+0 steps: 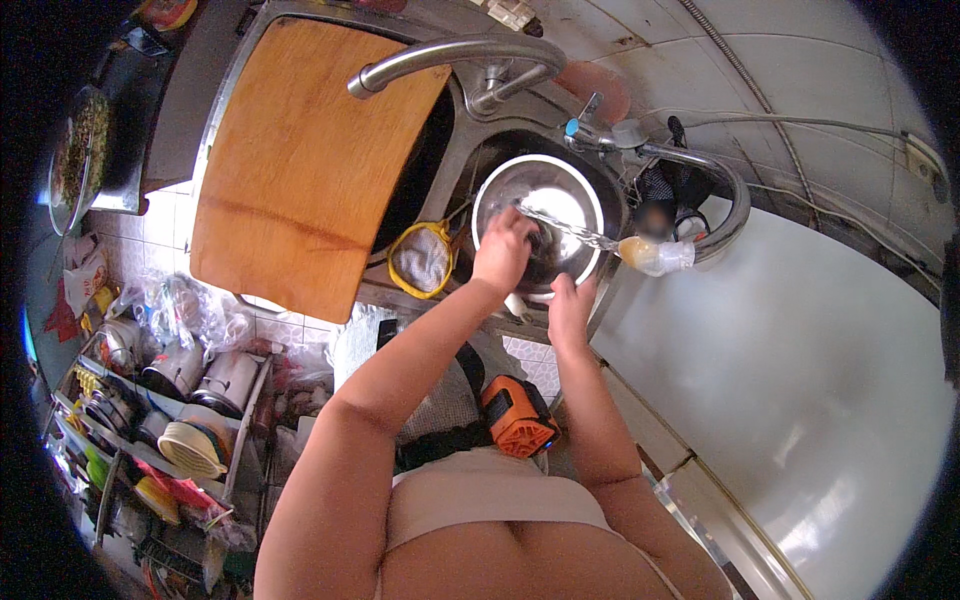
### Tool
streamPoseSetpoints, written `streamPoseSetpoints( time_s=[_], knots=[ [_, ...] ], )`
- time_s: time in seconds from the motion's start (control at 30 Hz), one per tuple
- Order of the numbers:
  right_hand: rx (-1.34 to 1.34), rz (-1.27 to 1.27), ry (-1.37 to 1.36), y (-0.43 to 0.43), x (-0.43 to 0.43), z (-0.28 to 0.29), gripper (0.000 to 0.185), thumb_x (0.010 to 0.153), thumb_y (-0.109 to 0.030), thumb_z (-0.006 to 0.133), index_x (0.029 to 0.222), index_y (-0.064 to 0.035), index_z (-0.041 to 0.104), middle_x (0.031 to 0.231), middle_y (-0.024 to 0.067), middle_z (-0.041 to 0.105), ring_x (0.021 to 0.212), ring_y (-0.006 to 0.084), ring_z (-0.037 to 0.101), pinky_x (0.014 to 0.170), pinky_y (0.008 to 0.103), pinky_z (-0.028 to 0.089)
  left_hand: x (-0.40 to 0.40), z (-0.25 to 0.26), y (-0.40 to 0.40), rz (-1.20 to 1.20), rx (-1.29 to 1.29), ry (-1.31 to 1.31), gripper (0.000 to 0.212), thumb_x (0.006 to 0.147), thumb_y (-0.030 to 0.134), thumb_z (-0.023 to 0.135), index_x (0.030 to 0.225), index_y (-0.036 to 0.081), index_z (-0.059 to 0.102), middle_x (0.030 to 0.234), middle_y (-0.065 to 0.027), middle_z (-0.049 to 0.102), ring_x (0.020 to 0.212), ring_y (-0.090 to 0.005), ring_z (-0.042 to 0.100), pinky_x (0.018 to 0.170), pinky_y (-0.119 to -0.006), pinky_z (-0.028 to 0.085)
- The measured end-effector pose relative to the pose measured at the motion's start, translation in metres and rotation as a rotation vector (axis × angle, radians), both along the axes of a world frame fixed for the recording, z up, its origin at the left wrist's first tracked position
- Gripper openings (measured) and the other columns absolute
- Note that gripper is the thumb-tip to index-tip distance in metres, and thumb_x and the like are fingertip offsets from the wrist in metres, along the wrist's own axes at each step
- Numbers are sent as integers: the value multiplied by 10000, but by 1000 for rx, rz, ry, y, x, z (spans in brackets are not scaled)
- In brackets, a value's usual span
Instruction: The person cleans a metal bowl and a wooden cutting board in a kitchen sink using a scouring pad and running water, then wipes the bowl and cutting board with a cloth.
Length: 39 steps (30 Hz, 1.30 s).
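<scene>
A shiny metal bowl sits in the right basin of a steel sink. Water from the faucet's cloudy plastic nozzle streams into it. My left hand reaches inside the bowl, slightly blurred, its fingers under the stream. Something dark lies by those fingertips, too unclear to name. At the near right rim, my right hand grips the bowl, thumb at the edge and the other fingers mostly hidden. A small pale object shows beneath the bowl, between my wrists.
A wooden cutting board covers most of the left basin, under a second curved faucet. Beside the bowl rests a yellow-rimmed mesh strainer. White counter spreads right. Lower left, a rack holds pots and utensils.
</scene>
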State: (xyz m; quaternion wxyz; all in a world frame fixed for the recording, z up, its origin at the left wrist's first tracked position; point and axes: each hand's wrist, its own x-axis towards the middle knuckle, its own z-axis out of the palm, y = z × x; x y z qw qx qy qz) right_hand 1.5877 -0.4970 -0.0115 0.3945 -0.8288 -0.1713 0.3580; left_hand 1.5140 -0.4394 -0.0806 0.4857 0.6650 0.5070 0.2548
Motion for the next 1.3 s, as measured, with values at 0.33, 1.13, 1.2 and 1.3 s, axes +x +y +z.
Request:
streamPoseSetpoints(
  time_s=[0.33, 1.13, 1.2, 1.3],
  knots=[
    [27, 80, -139, -6, 21, -19, 449, 676, -24, 392, 1119, 48, 371, 1001, 181, 511, 886, 289, 504, 797, 342, 379, 17, 19, -4, -233, -56, -264, 234, 612, 1, 542, 838, 33, 593, 922, -121, 526, 882, -286, 506, 789, -345, 423],
    [300, -270, 733, -2, 16, 12, 530, 762, -439, 413, 1187, -129, 351, 1178, 84, 404, 1069, 209, 400, 852, 369, 344, -21, 34, -11, -578, 334, -43, 419, 665, 133, 538, 1068, 45, 469, 1057, -127, 465, 1033, -274, 425, 871, -351, 357],
    [250, -343, 702, 10, 26, 4, 404, 763, -308, 484, 1075, -57, 430, 1040, 76, 492, 960, 207, 474, 812, 353, 382, -30, 29, -15, -620, 507, -63, 381, 649, 140, 539, 1021, 61, 528, 1035, -111, 456, 1006, -273, 424, 844, -370, 370],
    [213, -385, 621, 12, 25, -13, 303, 752, -221, 513, 996, -46, 469, 945, 66, 515, 890, 197, 499, 801, 331, 388, -39, 44, -8, -397, 239, -291, 335, 684, 152, 506, 1002, 71, 575, 1068, -156, 417, 1009, -295, 414, 882, -383, 339]
  ],
)
